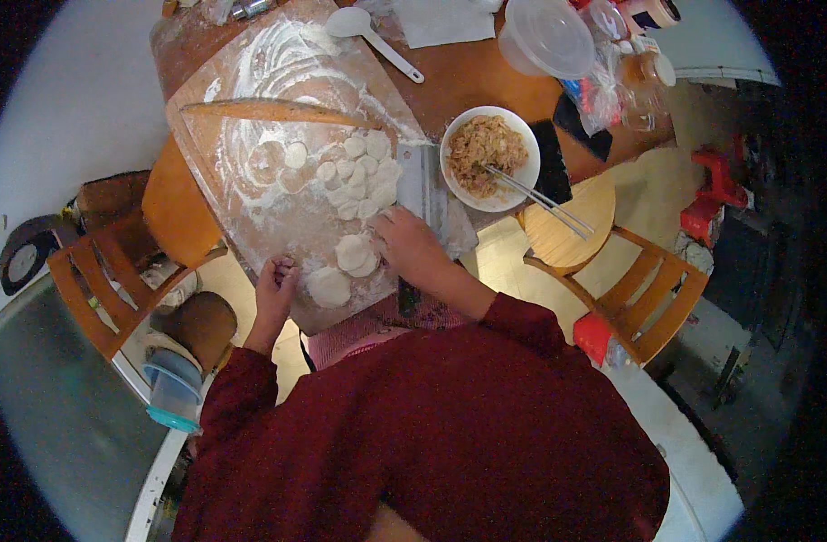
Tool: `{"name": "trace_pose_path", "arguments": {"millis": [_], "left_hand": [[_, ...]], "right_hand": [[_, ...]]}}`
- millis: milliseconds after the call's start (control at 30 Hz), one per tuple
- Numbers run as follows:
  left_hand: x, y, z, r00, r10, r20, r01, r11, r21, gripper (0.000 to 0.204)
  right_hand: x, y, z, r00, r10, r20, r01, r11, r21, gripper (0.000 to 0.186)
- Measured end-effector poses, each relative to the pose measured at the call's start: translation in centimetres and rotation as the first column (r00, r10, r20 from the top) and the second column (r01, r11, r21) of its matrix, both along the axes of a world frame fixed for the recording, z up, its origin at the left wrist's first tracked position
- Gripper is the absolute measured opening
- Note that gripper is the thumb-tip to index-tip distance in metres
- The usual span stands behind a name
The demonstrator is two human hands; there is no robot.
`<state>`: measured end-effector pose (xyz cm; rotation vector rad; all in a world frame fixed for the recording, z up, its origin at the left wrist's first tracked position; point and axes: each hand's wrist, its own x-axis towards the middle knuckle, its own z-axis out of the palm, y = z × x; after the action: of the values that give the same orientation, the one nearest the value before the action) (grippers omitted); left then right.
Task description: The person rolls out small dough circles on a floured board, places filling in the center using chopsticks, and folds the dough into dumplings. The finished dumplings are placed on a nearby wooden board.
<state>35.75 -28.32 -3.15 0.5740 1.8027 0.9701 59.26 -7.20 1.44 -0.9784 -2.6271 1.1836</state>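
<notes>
A floured wooden board (278,226) lies in front of me. At its near left edge is my left hand (276,280), its fingers curled together; whether anything is between them I cannot make out. My right hand (404,239) rests at the board's right side, fingers stretched out next to a small stack of flat round dough wrappers (356,256). Another flat dough wrapper (328,286) lies between my hands, close to the near edge. Beyond them is a cluster of small dough pieces (355,176), dusted with flour. A wooden rolling pin (278,111) lies across the far part of the board.
Right of the board stands a white bowl of minced filling (486,154) with metal chopsticks (545,203) across its rim. A white scoop (377,43), a clear plastic tub (547,36) and jars (644,77) are farther back. Wooden chairs (630,280) flank the table.
</notes>
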Motion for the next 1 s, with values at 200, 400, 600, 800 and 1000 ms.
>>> {"name": "trace_pose_path", "arguments": {"millis": [200,400,600,800,1000], "left_hand": [[0.1,-1.4,-0.7,0.867,0.416,-0.275,-0.392,0.909,0.142,0.03],[1.1,-4.1,-3.0,0.782,0.58,-0.229,-0.577,0.812,0.085,0.045],[-1.2,-4.7,-4.3,0.74,0.603,0.299,-0.638,0.77,0.024,0.069],[-3.1,-5.1,-5.6,0.636,0.656,0.407,-0.658,0.736,-0.159,0.071],[-2.9,-5.0,-5.9,0.675,0.666,0.317,-0.66,0.738,-0.144,0.074]], "right_hand": [[3.0,2.6,2.4,0.999,-0.012,-0.037,0.011,0.999,-0.046,0.022],[7.1,4.1,5.9,0.992,0.068,0.11,-0.054,0.991,-0.126,0.019],[7.7,5.7,6.9,0.965,0.208,0.159,-0.175,0.964,-0.199,0.018],[6.6,7.0,8.1,0.945,0.308,0.106,-0.224,0.85,-0.476,0.02],[5.8,8.3,8.1,0.934,0.349,-0.076,-0.33,0.759,-0.561,0.024]]}}
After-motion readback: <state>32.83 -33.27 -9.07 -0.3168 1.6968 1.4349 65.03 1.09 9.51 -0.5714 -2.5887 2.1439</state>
